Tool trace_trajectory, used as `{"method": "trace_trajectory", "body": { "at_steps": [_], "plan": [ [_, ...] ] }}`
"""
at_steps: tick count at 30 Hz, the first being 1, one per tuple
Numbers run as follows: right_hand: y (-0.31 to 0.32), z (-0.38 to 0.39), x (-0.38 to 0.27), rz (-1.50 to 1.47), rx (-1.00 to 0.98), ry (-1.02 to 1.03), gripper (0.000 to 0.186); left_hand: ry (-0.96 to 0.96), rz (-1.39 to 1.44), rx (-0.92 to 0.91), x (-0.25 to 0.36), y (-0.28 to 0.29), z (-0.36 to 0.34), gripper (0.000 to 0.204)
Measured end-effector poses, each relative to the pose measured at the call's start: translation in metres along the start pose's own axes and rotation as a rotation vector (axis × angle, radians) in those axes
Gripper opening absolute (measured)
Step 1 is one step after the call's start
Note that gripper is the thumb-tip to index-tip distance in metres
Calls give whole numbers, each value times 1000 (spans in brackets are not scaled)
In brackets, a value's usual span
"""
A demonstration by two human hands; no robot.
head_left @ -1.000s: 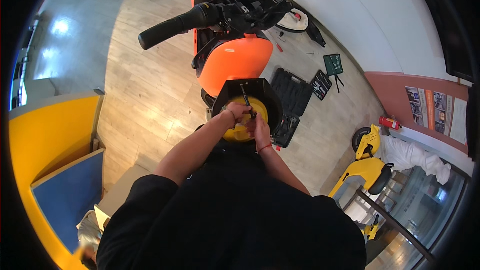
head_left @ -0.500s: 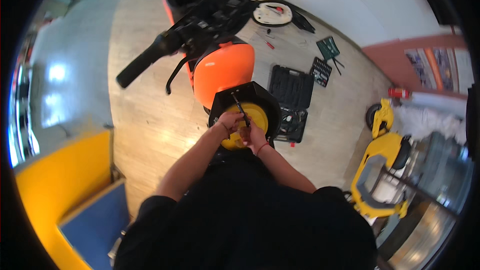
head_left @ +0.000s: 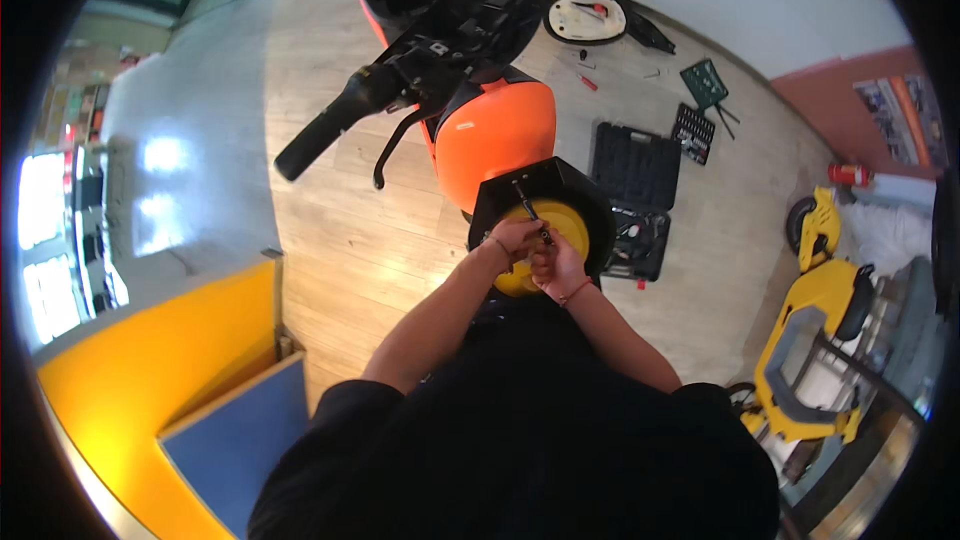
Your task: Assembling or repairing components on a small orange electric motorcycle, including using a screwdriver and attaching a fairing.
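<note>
Both hands are closed around a slim driver with a metal shaft and a dark handle. Its tip meets the upper face of a black angular housing on an orange two-wheeler. My left hand pinches the driver lower on the shaft. Around the handle end, the fingers of my right hand are curled, hiding part of it. A round yellow part sits inside the housing, just below my hands. Whether a screw is under the tip is too small to tell.
Beyond the orange body is a black handlebar with a lever. An open tool case, a socket set and a red-handled tool lie on the floor. Yellow and blue panels stand at left, a yellow scooter at right.
The whole scene has shifted rightward in the view. Both hands stay on the driver, whose handle end now looks shorter and more end-on. Its tip remains at the housing.
</note>
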State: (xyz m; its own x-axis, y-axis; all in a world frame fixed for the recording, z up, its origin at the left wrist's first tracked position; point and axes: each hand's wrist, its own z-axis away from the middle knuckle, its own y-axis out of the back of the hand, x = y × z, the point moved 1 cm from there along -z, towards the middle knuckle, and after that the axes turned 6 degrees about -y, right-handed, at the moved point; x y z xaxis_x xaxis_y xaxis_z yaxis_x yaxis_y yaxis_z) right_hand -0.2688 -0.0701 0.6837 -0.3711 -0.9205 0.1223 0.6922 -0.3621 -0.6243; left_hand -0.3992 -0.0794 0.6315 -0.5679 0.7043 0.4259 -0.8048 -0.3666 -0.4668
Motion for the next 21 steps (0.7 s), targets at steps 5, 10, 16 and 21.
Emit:
{"method": "trace_trajectory", "body": {
  "at_steps": [5,10,16,21],
  "plan": [
    [9,4,-7,1172,415,833,42,-13,-163,159,15,-17,14,27],
    [15,-6,-12,407,255,153,36,-150,-292,323,6,-23,14,31],
    [23,-12,-8,148,118,-59,39,-34,82,170,14,-29,32,20],
    [25,-1,-7,904,445,416,43,-10,56,47,4,-14,18,20]
  ]
}}
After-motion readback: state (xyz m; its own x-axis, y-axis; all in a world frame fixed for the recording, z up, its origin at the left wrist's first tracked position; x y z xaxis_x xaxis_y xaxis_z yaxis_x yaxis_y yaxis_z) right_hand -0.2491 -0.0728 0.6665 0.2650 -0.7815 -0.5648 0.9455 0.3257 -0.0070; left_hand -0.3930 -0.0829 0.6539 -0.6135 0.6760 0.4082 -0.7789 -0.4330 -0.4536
